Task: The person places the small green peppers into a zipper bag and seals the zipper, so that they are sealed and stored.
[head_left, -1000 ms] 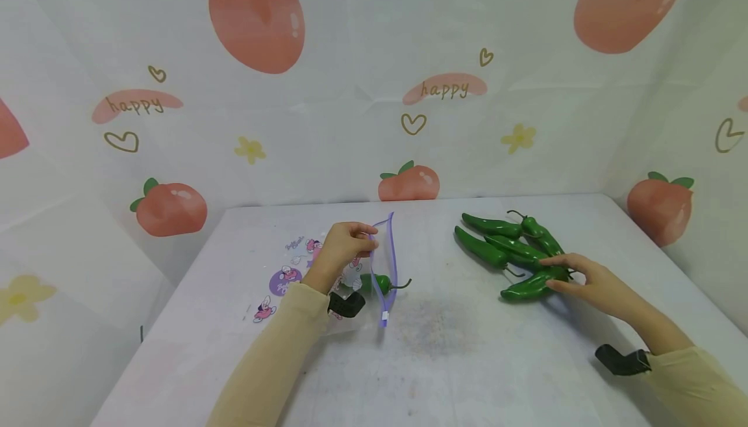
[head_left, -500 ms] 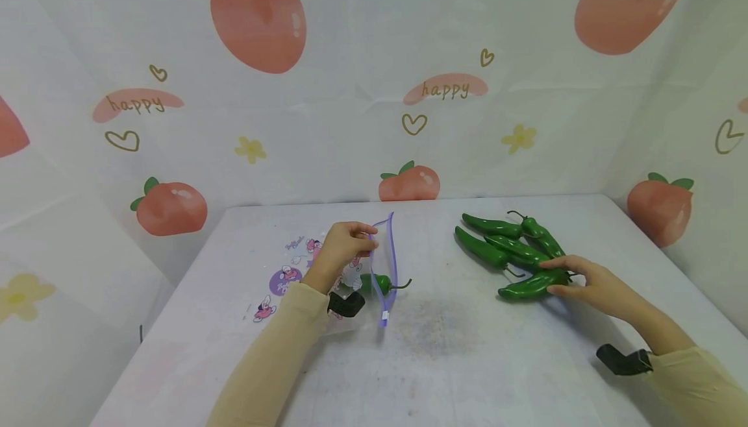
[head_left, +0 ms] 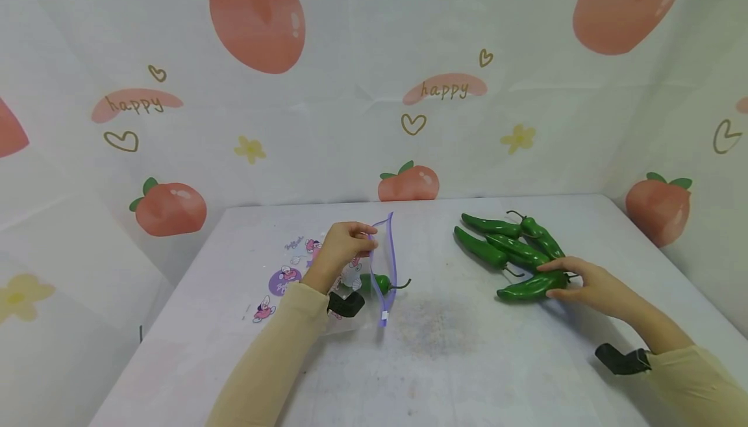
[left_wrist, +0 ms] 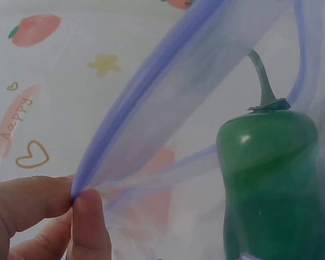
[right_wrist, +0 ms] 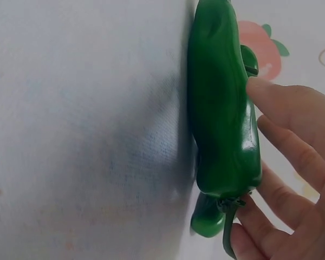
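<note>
Delicately, the left hand pinches the purple rim of a clear bag between thumb and fingertips, so that its mouth gapes toward the right. The bag lies on the pale table, left of centre, printed with pink cartoon figures and a purple disc; a small white slider sits at the near end of the rim. Inside rests a bagged pepper, green and glossy, its curved stem pointing to the mouth and, in the head view, reaching past the rim.

Well apart, on the table's right side, the right hand pinches the nearest pepper near its stem end, thumb on the near side and fingers bent over to the far side. That pepper lies on its side low against the table, its tip toward the left. Just beyond it, four other green peppers lie in a loose cluster, some touching one another. Both arms wear cream sleeves, with a black mount at each wrist. Behind the table hangs a white backdrop patterned with red fruit, yellow flowers, hearts and the word "happy".
</note>
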`<state>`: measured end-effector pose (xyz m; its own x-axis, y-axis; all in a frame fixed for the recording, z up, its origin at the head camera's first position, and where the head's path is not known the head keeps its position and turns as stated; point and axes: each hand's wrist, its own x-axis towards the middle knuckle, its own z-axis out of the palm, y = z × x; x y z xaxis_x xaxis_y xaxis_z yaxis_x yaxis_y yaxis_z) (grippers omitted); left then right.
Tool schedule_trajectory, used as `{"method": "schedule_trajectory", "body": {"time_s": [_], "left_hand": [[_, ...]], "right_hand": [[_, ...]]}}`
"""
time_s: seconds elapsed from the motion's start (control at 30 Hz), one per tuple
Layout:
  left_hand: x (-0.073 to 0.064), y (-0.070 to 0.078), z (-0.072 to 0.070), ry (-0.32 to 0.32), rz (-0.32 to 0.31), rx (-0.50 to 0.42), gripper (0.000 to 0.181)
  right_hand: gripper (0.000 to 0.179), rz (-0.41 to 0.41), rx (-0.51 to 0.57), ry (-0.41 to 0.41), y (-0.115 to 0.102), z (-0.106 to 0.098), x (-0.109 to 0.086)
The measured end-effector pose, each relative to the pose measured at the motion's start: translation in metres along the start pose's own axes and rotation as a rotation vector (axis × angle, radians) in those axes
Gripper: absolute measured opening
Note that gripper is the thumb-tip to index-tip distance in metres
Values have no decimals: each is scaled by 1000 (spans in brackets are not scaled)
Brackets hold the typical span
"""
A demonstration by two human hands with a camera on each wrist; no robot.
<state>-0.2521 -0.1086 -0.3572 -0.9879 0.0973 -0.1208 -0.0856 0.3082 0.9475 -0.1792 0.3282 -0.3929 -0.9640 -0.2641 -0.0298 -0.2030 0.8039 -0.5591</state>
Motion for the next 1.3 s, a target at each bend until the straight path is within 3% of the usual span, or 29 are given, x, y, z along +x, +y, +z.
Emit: {"method": "schedule_trajectory", "body": {"time_s": [0.37, 1.3], "left_hand": [[1, 0, 0, 16, -3, 22, 23], [-2, 1, 0, 9, 10, 4, 23]], "right_hand": [[45, -54, -53, 19, -1, 4, -2], [46, -11, -76, -43, -4, 6, 1]]}}
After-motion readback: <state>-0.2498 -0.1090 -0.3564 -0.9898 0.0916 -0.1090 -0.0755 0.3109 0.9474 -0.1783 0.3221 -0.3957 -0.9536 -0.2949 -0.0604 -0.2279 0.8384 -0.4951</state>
